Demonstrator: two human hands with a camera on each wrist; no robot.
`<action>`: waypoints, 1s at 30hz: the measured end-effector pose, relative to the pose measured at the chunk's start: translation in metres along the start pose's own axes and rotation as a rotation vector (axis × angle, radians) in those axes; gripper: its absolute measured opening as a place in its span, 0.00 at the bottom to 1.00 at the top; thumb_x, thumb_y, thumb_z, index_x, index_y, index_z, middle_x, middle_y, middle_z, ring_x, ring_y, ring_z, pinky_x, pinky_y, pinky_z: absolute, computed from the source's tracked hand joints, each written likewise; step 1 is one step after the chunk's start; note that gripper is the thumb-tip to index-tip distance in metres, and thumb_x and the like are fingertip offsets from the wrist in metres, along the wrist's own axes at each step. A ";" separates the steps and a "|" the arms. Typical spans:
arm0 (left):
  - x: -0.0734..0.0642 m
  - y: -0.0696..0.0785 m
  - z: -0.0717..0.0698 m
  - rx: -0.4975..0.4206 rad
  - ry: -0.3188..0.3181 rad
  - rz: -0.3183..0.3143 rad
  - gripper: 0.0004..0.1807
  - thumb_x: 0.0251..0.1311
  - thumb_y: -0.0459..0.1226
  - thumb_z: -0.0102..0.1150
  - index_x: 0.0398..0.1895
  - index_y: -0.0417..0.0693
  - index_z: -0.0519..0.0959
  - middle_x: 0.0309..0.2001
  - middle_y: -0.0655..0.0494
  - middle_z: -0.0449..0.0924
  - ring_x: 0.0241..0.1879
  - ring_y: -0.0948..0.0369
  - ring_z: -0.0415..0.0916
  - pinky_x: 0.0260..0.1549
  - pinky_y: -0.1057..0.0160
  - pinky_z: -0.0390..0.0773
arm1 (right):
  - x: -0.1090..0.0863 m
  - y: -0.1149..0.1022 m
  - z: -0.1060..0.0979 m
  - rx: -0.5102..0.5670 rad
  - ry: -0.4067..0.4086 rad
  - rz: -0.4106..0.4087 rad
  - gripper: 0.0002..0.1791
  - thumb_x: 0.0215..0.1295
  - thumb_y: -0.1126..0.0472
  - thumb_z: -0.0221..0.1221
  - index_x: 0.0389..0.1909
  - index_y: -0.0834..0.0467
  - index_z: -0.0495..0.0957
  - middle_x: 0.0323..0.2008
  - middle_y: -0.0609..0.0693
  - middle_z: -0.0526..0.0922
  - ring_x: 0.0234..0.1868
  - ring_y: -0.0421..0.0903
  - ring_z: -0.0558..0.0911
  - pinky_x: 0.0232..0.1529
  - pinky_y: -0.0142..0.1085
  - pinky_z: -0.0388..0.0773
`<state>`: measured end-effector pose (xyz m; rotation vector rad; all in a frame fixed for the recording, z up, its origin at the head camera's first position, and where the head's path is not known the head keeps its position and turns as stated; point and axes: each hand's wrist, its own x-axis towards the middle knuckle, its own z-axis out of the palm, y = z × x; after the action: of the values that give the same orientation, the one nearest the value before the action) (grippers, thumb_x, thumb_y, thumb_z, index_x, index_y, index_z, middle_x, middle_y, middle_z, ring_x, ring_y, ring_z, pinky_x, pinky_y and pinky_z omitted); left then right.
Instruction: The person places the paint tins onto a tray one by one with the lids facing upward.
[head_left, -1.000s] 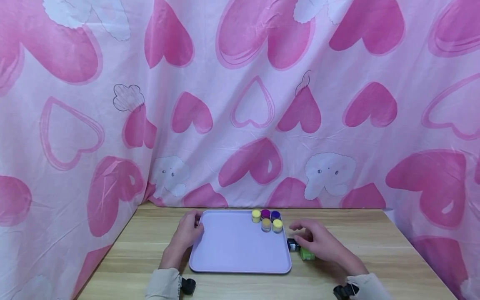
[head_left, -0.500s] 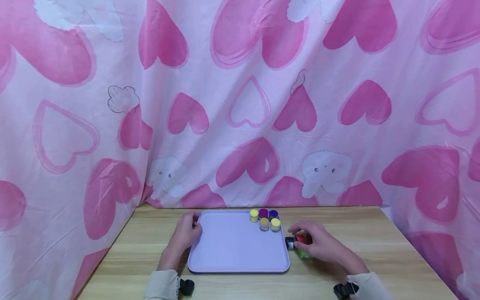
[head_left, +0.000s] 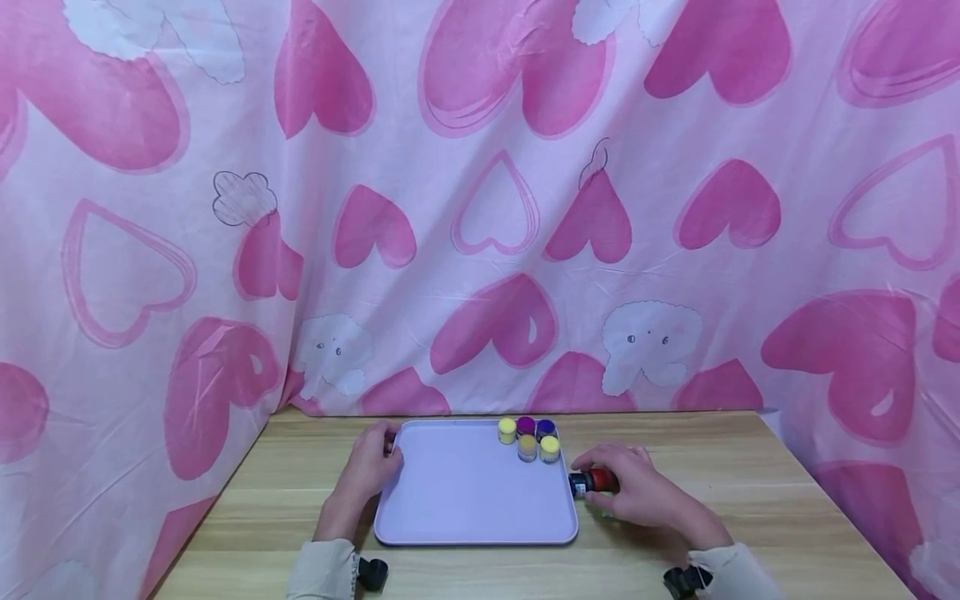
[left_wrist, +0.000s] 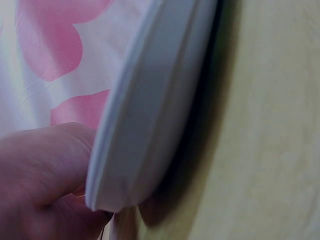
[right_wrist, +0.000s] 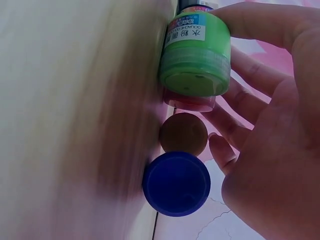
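My left hand point(head_left: 367, 467) grips the left edge of a pale lilac tray point(head_left: 457, 517), thumb over the rim in the head view; the tray's side wall point(left_wrist: 150, 95) fills the middle of the left wrist view. At the tray's right edge, my right hand point(head_left: 637, 487) curls its thumb and fingers round a red paint jar point(head_left: 603, 481), its end against a black jar point(head_left: 580, 485) at the rim. A green gouache jar point(right_wrist: 196, 57) lies under the thumb side and hides much of the red one in the right wrist view.
Several small paint jars stand in the tray's far right corner, among them a yellow jar point(head_left: 550, 450) and a purple jar point(head_left: 526, 427). Round blue point(right_wrist: 176, 184) and brown point(right_wrist: 183, 134) jar ends show below the right palm. A pink heart-print cloth point(head_left: 480, 333) hangs behind the wooden table point(head_left: 712, 450).
The red jar has come into sight between my right thumb and fingers and now sits against the black jar. More of the green jar is covered. My left hand stays on the tray.
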<state>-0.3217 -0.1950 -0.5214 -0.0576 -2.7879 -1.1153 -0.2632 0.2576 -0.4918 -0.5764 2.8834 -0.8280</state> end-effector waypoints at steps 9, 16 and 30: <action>0.000 0.000 -0.001 -0.003 0.008 0.017 0.20 0.65 0.26 0.63 0.60 0.32 0.80 0.49 0.41 0.82 0.45 0.53 0.79 0.49 0.51 0.85 | -0.001 -0.002 0.002 -0.026 -0.001 0.004 0.24 0.64 0.53 0.76 0.60 0.38 0.84 0.59 0.36 0.85 0.64 0.45 0.78 0.61 0.53 0.63; 0.000 0.001 -0.002 0.004 0.003 0.024 0.20 0.66 0.26 0.64 0.60 0.31 0.80 0.49 0.40 0.83 0.44 0.53 0.79 0.49 0.51 0.86 | -0.001 -0.004 0.002 -0.038 0.000 0.002 0.25 0.63 0.56 0.76 0.61 0.40 0.84 0.59 0.37 0.84 0.65 0.47 0.77 0.61 0.54 0.63; 0.000 0.002 -0.002 0.002 0.000 0.020 0.19 0.66 0.27 0.63 0.60 0.31 0.80 0.50 0.41 0.82 0.45 0.53 0.79 0.50 0.50 0.86 | -0.003 -0.007 0.003 -0.028 -0.004 -0.012 0.27 0.63 0.59 0.75 0.63 0.41 0.84 0.60 0.38 0.84 0.65 0.48 0.78 0.62 0.55 0.63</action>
<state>-0.3210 -0.1955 -0.5188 -0.0850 -2.7820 -1.1085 -0.2578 0.2515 -0.4904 -0.5982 2.8954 -0.7880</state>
